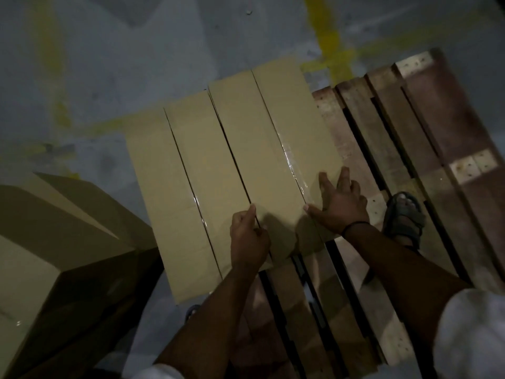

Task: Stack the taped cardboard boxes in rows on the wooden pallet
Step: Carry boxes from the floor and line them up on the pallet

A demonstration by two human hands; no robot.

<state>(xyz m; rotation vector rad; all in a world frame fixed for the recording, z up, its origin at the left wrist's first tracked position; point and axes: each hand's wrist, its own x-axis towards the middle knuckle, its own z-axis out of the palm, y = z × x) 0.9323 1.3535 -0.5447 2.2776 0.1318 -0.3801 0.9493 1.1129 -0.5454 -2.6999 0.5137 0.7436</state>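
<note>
A dim room is seen, with a grey concrete floor (136,50) marked by worn yellow lines (332,42). A wooden pallet (410,119) of dark, nailed slats with open gaps between them is laid on the floor at the right. A sandalled foot (404,214) is planted on one slat. A large open carton (54,228) is seen at the lower left, beside the pallet.

Four taped cardboard boxes (202,173) are set side by side in one row over the left part of the pallet, long, narrow and plain brown, their sides touching or nearly so. Glossy clear tape (289,157) is seen along the seams.

The near end of the third box (259,160) is gripped by the left hand (248,239), its fingers curled at the gap beside the second box. The fourth box (303,127) is pressed from above by the right hand (341,206), its fingers (345,176) straight and spread. A dark band (355,225) is worn on that wrist.
</note>
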